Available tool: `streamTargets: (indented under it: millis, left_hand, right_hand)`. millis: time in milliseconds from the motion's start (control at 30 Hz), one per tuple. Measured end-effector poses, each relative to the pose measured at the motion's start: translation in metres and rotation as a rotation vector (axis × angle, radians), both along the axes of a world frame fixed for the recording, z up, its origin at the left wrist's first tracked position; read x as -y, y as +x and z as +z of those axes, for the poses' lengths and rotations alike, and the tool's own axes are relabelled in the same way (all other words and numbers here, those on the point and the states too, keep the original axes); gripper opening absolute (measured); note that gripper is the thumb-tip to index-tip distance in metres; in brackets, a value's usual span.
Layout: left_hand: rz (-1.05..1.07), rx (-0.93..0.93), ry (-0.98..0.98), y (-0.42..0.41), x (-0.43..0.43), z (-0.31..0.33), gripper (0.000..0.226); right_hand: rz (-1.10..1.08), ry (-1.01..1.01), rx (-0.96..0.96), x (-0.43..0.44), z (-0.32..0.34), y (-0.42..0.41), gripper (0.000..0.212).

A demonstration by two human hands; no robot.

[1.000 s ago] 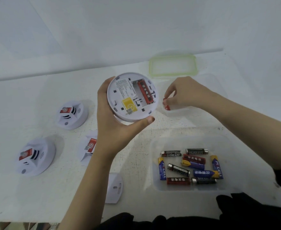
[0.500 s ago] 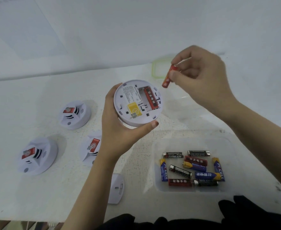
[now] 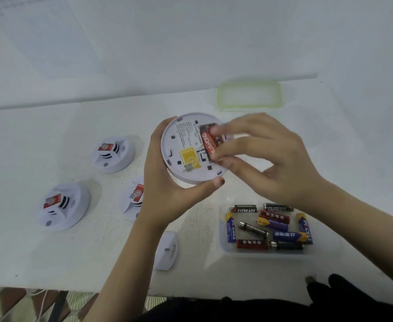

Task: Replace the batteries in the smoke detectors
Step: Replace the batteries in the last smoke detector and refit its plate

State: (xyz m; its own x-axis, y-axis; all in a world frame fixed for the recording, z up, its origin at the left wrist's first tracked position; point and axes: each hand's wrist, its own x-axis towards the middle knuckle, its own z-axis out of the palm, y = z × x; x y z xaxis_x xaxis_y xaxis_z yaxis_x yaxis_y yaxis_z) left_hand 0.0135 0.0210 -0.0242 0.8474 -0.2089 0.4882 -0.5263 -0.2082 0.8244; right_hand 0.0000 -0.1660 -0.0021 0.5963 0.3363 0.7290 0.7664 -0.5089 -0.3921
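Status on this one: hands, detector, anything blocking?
Left hand grips open smoke detector. Right hand fingers pressing red battery into bay. Nothing blocking.

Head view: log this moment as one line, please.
stage: inserting battery | left hand: holds open smoke detector | right hand: presses red battery into bay | spares: clear tray
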Motion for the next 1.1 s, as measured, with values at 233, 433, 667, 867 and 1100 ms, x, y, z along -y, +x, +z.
streamTargets:
  millis: [233,433,667,867,1100]
  left_hand:
    - [-0.036,0.032,0.011,-0.023,-0.007,0.007,0.085]
    - [-0.035,0.048,0.043,-0.043,-0.023,0.004,0.086]
    - [-0.021,0.067,0.054,-0.058,-0.046,0.006,0.089]
    - [0.03,0.016,0.118,-0.066,-0.079,0.002,0.093]
    - [0.026,-0.112,0.237,-0.072,-0.136,0.002,0.104]
  right_hand:
    - [0.227,0.327,-0.8,-0.011,0.009,-0.017,0.063]
    - [0.257,0.491,-0.948,-0.029,0.016,-0.034,0.067]
    - [0.24,0.52,-0.931,-0.055,0.009,-0.047,0.065]
    - [0.196,0.557,-0.918,-0.087,-0.001,-0.057,0.064]
    - [0.169,0.5,-0.944,-0.13,-0.016,-0.064,0.055]
